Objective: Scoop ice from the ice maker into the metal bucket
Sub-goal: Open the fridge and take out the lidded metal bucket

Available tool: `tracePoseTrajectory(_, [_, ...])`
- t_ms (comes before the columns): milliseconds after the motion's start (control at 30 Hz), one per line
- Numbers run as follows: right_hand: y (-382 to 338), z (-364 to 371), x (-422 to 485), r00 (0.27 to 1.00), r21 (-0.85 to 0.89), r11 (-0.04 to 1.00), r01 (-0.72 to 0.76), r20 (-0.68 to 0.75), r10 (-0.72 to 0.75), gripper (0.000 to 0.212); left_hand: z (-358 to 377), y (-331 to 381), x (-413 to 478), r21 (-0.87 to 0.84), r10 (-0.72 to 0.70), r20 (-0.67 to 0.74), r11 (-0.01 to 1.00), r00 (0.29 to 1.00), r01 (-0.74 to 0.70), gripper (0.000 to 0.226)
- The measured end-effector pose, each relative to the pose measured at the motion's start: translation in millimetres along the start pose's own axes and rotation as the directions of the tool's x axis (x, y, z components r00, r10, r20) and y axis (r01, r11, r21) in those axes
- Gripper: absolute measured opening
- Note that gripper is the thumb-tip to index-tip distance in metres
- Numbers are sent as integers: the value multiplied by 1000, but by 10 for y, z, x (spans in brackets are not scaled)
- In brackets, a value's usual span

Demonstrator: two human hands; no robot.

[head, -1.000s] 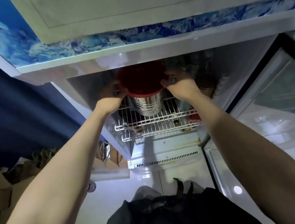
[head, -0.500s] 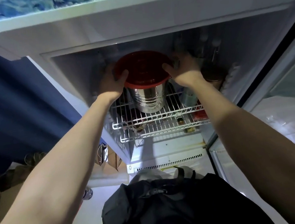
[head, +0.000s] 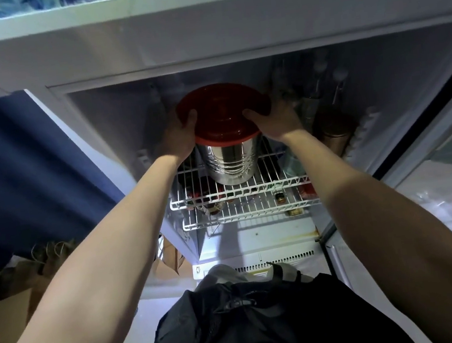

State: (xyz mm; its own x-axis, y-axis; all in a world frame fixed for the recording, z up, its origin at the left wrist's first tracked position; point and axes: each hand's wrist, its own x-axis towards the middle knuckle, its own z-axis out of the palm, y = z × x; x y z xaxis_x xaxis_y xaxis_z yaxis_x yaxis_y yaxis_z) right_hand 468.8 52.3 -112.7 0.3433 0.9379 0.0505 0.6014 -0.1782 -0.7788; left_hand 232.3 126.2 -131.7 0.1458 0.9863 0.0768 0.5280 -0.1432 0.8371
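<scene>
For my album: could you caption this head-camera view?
Left hand and right hand grip the red lid of a metal bucket on a wire shelf.

1. The bucket (head: pixel 230 162) is shiny silver metal with ridges round its side.
2. Its lid (head: pixel 223 111) is smooth red plastic, a little glossy.
3. The shelf (head: pixel 250 194) is thin wire with a white coat.
4. The curtain (head: pixel 33 166) is soft, dull blue cloth.
5. The black bag (head: pixel 266 323) is matt, slightly crinkled cloth.
6. The paper bags (head: pixel 170 260) are plain brown paper.
</scene>
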Motion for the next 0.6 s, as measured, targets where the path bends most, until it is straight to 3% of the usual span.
tracePoseTrajectory(167, [-66, -46, 34, 995, -32, 999, 32, -95, -35, 63, -21, 27, -19, -16, 22, -25, 1000, 999, -22, 55])
tracePoseTrajectory(367, [-22, -9, -44, 1000, -42, 999, -9, -1, 9, 64, -67, -2, -47, 44, 13, 2, 999, 1000, -13, 61])
tracePoseTrajectory(533, [-22, -38, -106, 999, 4, 999, -38, 31, 37, 72, -190, 108, -52, 242, 14, 47, 970, 999, -25, 69])
tracePoseTrajectory(600, [-19, -56, -107, 997, 3, 999, -40, 68, 40, 71, -227, 123, -22, 217, 18, 73, 976, 997, -34, 69])
